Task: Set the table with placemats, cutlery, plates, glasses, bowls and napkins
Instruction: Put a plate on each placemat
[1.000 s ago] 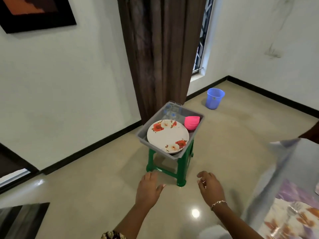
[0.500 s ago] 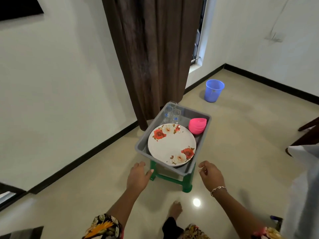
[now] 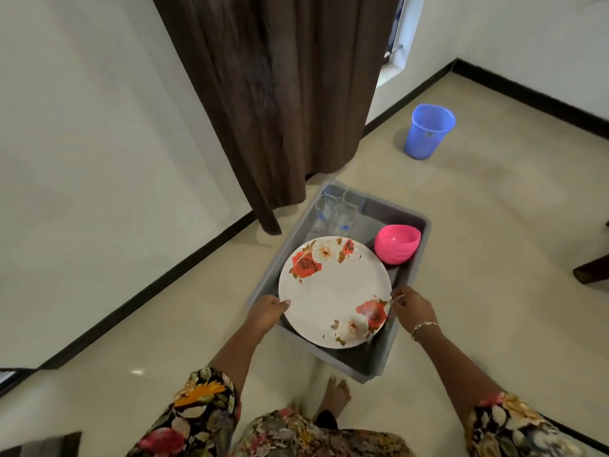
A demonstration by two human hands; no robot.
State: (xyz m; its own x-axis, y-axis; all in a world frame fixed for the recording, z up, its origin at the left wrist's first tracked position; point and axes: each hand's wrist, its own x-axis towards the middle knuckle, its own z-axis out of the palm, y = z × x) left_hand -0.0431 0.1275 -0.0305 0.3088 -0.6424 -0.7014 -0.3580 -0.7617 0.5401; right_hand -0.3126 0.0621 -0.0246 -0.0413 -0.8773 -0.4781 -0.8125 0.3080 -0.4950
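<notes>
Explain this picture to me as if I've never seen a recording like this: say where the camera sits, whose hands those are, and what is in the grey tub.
There is no machine here. One wide-angle camera is worn on a person's head and looks forward and down, so you see that person's own arms reaching out from the bottom edge. The left hand and the right hand are at opposite edges of a white plate with red roses; whether the grip is closed yet I cannot tell. The plate sits in a grey tub. Also in the tub are pink bowls, seemingly stacked, and some clear glasses at the far end. Beyond it stand a brown curtain and a blue bucket on the floor. A bare foot shows below the tub.
</notes>
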